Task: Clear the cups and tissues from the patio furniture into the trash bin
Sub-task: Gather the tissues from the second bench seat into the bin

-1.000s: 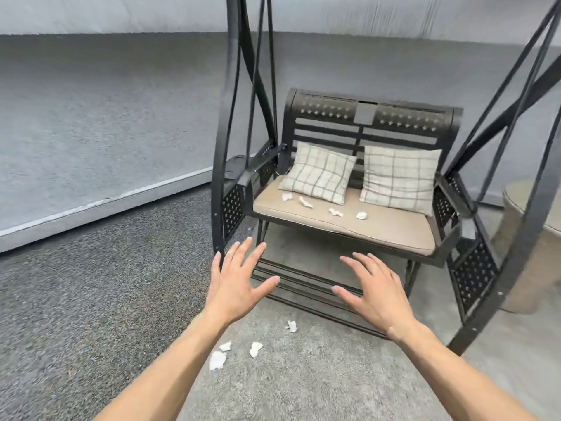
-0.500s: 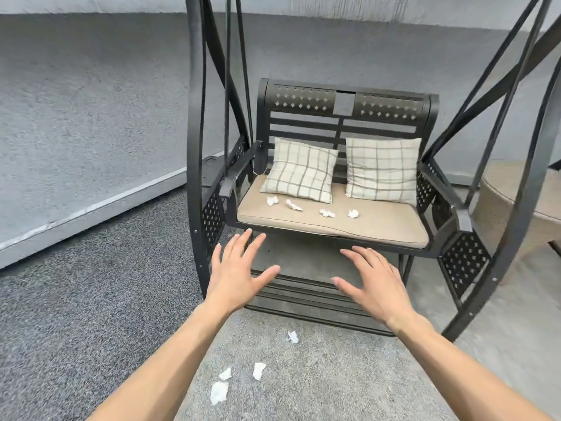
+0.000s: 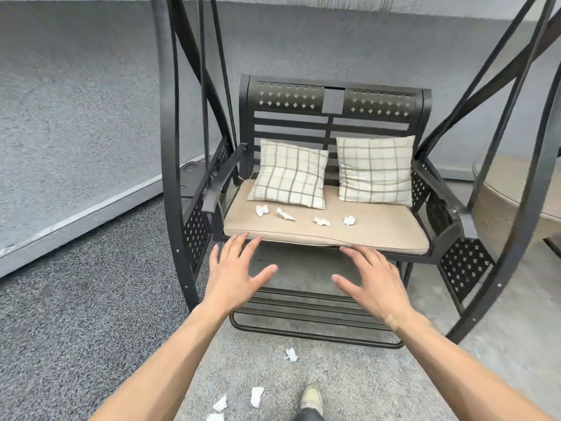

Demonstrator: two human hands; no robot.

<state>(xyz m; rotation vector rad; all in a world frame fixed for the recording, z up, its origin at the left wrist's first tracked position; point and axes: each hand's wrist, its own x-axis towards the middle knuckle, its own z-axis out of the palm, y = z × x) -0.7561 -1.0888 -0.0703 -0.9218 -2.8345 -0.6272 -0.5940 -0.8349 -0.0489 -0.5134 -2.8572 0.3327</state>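
Several crumpled white tissues lie in a row on the tan seat cushion (image 3: 379, 232) of a black metal swing bench; the leftmost tissue (image 3: 261, 210) is near the left pillow, the rightmost tissue (image 3: 349, 220) sits mid-seat. More tissues lie on the floor: a floor tissue (image 3: 291, 354) by the footrest and a pair of scraps (image 3: 256, 396) near my shoe. My left hand (image 3: 235, 275) and my right hand (image 3: 372, 279) hover with fingers spread, just short of the cushion's front edge, holding nothing. No cups or trash bin are in view.
Two plaid pillows (image 3: 290, 174) lean on the bench back. The swing's black frame posts (image 3: 170, 147) rise on both sides, with a slatted footrest (image 3: 303, 311) below the seat. A round tan table (image 3: 516, 192) stands at right. My shoe (image 3: 312, 396) is at the bottom.
I have stepped closer to the swing bench; it looms larger and more central. Both hands stay spread and have advanced to the seat's front edge.
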